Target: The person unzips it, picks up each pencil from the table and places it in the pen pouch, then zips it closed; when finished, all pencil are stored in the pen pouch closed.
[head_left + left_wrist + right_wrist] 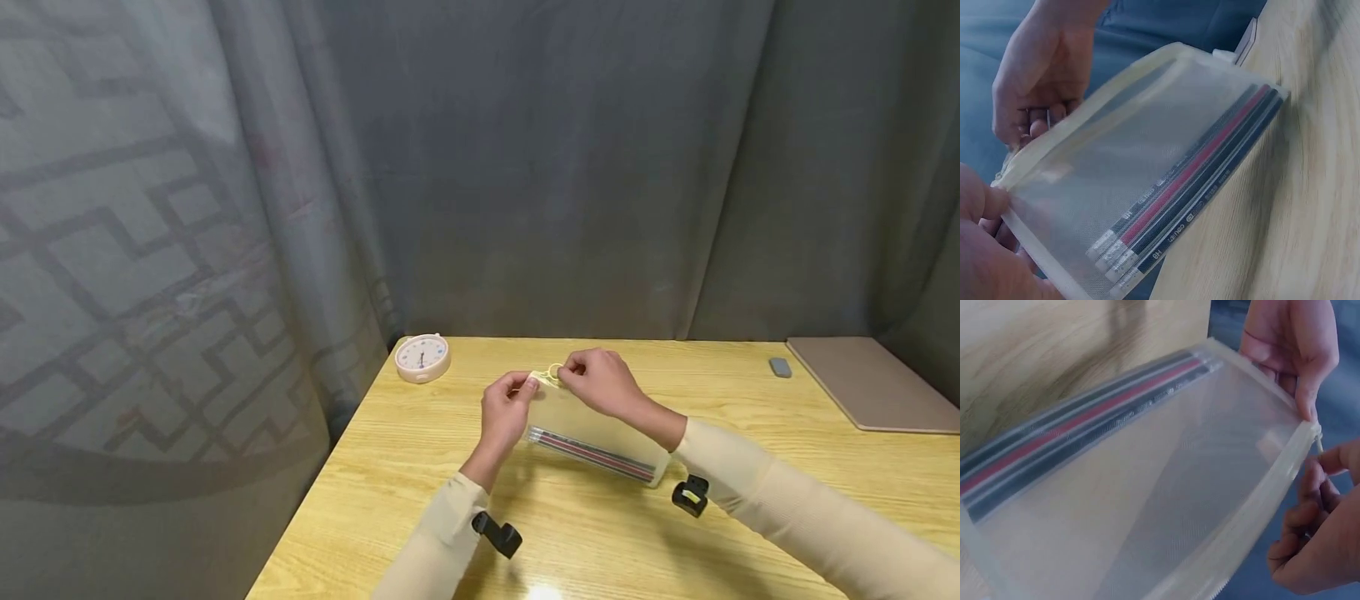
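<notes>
A translucent mesh zip pouch (592, 421) hangs tilted above the table, with several pencils (1166, 194) along its bottom edge, dark ones and a red one. My left hand (504, 412) pinches the pouch's upper left corner between thumb and fingers. Beside it my right hand (603, 383) pinches the yellowish loop (554, 372) at the zip's end. In the right wrist view the zip edge (1260, 515) runs away from that corner, and the right hand's fingers are curled at the pull. Whether the zip is fully closed is hard to tell.
A pale round clock (422, 358) stands at the table's back left corner. Toward the back right lie a small grey-blue block (780, 367) and a brownish flat board (877, 383). Grey curtains (540, 167) hang behind and left of the wooden table (375, 517).
</notes>
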Demonstrator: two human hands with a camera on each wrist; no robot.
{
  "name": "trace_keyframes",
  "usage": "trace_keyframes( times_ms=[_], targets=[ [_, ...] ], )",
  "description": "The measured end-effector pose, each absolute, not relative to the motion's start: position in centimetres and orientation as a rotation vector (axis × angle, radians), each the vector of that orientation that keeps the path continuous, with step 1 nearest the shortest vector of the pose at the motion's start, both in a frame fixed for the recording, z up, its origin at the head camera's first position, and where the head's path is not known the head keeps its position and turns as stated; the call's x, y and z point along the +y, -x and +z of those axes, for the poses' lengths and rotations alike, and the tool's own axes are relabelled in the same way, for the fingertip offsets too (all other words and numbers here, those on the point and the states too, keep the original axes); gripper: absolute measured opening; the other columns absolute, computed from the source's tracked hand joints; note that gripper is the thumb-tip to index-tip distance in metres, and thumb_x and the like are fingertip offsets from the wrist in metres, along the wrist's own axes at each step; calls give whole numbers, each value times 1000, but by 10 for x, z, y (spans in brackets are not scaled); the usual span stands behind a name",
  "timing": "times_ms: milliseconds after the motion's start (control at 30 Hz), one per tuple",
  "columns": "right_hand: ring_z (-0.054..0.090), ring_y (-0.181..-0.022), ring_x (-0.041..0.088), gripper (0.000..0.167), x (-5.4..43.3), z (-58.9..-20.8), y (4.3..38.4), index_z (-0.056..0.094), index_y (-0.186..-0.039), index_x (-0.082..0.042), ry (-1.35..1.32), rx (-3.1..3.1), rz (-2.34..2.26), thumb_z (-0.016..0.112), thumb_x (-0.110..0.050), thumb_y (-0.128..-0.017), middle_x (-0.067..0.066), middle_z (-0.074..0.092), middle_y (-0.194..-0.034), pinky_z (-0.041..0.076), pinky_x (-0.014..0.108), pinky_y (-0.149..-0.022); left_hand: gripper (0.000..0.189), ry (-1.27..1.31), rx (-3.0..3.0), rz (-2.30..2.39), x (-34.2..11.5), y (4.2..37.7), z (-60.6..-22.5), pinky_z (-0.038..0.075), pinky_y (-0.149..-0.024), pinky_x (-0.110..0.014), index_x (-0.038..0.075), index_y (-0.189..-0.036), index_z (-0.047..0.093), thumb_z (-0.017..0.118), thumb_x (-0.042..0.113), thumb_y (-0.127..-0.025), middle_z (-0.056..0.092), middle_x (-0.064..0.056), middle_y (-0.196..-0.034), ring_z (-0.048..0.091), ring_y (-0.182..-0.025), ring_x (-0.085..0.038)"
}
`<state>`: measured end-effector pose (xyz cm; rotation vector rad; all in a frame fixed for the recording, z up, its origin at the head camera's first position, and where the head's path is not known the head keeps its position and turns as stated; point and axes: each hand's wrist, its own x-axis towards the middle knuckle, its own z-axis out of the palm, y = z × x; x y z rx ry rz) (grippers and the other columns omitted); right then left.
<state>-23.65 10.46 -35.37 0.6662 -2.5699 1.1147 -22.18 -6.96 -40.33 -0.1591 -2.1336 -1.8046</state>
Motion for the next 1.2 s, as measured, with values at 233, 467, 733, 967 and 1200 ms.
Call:
trace_keyframes(
  times_ms=[233,467,733,967,1200],
  targets=[
    [30,-50,10,36,134,-364,238,49,-61,-17,-661,-2653,1061,59,-11,-95,-7,38,-54,28,26,-53,11,12,-2112,-1772,-73,221,-404,47,-60,-18,-2,-100,75,68,6,-98,77,-16,-87,76,-80,-25],
    [28,-52,11,40,170,-375,239,40,-63,-20,-626,-2713,1026,58,-11,-97,-8,31,-56,29,28,-59,13,-119,-2149,-1617,-86,226,-408,49,-63,-22,-2,-97,76,69,8,-97,74,-9,-85,66,-78,-15],
    [25,-51,11,44,215,-393,243,38,-61,-20,-528,-2825,1048,58,-13,-100,-8,29,-55,35,31,-65,11,-247,-2255,-1507,-109,232,-422,49,-60,-24,-3,-99,77,70,4,-94,73,-11,-86,63,-76,-18],
    [26,-51,11,45,230,-410,243,41,-61,-19,-472,-2891,1039,59,-17,-101,-7,30,-55,36,31,-63,14,-210,-2441,-1475,-104,230,-429,53,-62,-24,-4,-101,77,69,5,-94,73,-8,-82,71,-77,-20],
    [27,-52,11,42,236,-415,245,46,-61,-17,-451,-2942,1029,60,-23,-100,-7,34,-55,31,28,-57,19,-171,-2547,-1466,-106,230,-432,59,-67,-28,-5,-107,76,65,5,-95,75,-11,-87,72,-77,-21]
  ],
)
